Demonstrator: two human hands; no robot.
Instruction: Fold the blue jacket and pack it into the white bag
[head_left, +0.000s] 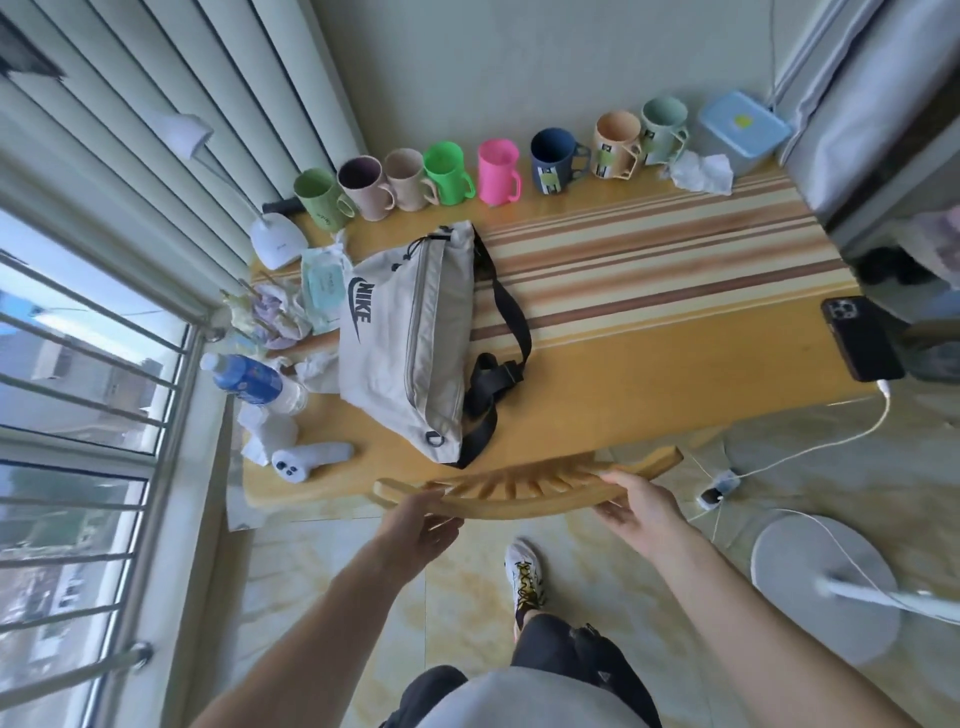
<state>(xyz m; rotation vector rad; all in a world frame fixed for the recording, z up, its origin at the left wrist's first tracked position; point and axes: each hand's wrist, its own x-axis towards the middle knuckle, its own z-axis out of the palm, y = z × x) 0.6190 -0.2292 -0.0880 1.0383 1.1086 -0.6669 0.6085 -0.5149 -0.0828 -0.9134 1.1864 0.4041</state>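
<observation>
The white bag (402, 338), a zipped waist bag with a dark logo and a black strap, lies on the left part of the wooden table (649, 374). No blue jacket is in view. A wooden chair's curved backrest (524, 491) stands against the table's near edge. My left hand (421, 519) grips the backrest's left part. On its right part my right hand (641, 501) is closed over the top rail.
Several coloured mugs (496, 171) line the table's far edge, with a blue-lidded box (740, 127) at their right. A water bottle (254, 382), a white controller (311, 460), wipes and tissues crowd the left side. A phone (860, 338) charges at the right edge. A fan base (826, 582) stands on the floor.
</observation>
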